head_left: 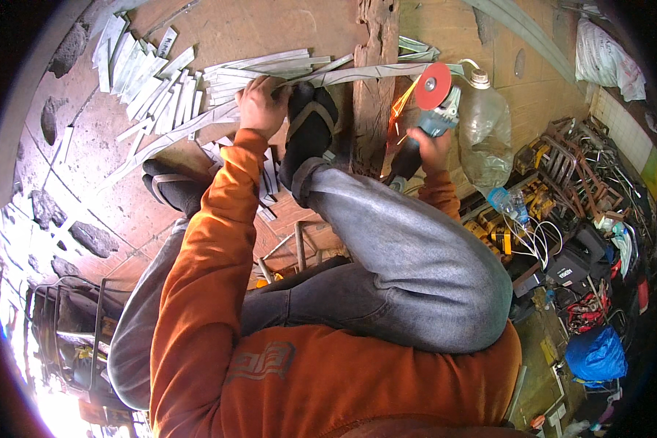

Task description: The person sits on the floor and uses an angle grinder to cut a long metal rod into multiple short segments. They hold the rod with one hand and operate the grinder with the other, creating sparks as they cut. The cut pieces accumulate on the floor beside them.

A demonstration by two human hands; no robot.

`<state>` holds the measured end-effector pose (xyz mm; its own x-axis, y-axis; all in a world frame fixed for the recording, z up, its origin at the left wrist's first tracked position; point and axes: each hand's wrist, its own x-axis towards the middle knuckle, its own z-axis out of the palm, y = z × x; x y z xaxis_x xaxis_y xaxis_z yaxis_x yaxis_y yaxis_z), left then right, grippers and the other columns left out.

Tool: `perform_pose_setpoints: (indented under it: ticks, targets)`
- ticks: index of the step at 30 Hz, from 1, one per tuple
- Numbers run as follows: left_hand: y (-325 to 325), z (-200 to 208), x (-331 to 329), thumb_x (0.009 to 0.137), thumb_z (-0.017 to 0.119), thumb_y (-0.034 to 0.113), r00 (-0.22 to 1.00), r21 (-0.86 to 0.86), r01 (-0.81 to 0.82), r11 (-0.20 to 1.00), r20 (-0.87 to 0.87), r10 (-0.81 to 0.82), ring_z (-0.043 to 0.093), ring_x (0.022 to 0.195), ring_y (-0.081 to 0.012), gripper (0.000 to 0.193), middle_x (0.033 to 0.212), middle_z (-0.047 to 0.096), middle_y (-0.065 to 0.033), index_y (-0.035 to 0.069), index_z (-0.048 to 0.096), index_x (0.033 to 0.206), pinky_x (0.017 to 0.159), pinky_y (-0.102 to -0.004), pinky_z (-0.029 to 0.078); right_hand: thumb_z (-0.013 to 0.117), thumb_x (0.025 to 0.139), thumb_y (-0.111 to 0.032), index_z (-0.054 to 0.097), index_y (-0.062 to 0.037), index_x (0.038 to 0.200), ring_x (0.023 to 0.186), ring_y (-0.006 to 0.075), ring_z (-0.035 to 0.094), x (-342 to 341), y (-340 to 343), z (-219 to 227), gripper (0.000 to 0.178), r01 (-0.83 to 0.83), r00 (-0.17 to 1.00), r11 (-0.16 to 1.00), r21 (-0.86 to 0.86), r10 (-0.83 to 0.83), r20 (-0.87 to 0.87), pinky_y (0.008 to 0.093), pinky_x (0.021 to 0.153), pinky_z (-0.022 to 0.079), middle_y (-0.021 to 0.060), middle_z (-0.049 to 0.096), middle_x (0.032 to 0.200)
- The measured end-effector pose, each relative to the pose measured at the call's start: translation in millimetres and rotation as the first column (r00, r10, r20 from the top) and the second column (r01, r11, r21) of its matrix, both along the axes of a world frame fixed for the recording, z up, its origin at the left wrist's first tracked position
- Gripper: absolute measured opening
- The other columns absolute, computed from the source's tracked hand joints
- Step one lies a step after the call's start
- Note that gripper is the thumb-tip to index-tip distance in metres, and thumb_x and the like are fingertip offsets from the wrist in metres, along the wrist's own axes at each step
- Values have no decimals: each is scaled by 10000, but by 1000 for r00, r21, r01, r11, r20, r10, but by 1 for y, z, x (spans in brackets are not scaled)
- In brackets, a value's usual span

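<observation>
My left hand is closed at a long, flat, pale grey strip, its fingers curled down beside my foot. The strip runs across the floor, past my sandalled right foot and over a rough wooden beam. In my right hand is an angle grinder with a red disc facing up. The disc is close to the strip's right part; whether they touch I cannot tell. Short cut strips lie heaped on the left, and more lie just beyond my left hand.
A large clear plastic bottle stands right of the grinder. Behind it are piled yellow power tools, clamps and cables. A blue bag lies at lower right, a white sack at upper right. A metal frame is below my knees.
</observation>
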<state>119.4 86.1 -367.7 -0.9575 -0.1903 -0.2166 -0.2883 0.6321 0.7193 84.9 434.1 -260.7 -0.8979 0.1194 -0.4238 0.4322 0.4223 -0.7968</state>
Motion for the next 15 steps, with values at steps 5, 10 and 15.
perform_pose_setpoints:
  ticks: [5,10,15]
  targets:
    - [-7,-4,4,790,683,220,999,51,41,998,-8,-41,600,1018,-275,232,1007,665,-57,145,703,1009,852,-440,394,759,658,-77,570,-43,1038,783,148,579,-28,0,5,426,-12,1000,999,36,12,4,308,728,468,18,595,863]
    - [-5,-3,4,786,685,211,999,14,32,999,-4,-32,601,1021,-278,231,1010,667,-60,150,711,1007,855,-445,397,756,665,-88,610,-37,980,804,148,591,-39,-4,10,351,9,1000,997,74,-8,-2,310,743,473,24,620,898]
    - [-7,-5,3,786,685,195,1000,107,20,994,-12,-19,617,1005,-276,225,999,680,-55,147,710,1005,867,-436,399,765,655,-83,601,-24,1018,814,151,594,-42,-4,8,403,18,1000,986,163,-21,14,312,746,482,28,630,922]
